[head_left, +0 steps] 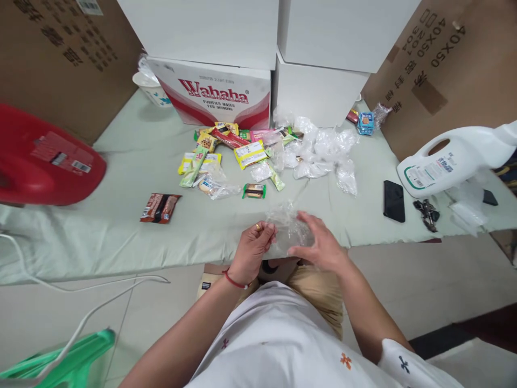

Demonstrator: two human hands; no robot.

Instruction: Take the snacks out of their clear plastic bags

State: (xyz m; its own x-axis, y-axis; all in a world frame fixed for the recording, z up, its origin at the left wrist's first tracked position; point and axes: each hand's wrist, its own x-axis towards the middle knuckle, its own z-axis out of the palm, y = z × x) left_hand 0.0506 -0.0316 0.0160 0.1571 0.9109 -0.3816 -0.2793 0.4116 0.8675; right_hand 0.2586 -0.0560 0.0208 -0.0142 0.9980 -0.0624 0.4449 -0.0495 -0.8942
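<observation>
Near the table's front edge, a clear plastic bag point(291, 229) is pinched at its left side by my left hand point(258, 240), which wears a ring and a red string bracelet. My right hand point(321, 240) curves around the bag's right side with thumb and fingers apart; whether it touches the film I cannot tell. Just beyond lies a small green-edged snack packet point(254, 191). Farther back is a heap of wrapped snacks, among them a yellow-and-white packet point(249, 154) and a green stick packet point(194, 167). Crumpled clear bags point(323, 148) lie to their right.
A brown-red snack packet point(160, 208) lies at left, near a red jug point(48, 156). At right are a black phone point(393, 201), a dark crumpled item point(426, 214) and a white detergent bottle point(444, 159). A Wahaha carton point(218, 97) and a paper cup point(153, 89) stand behind.
</observation>
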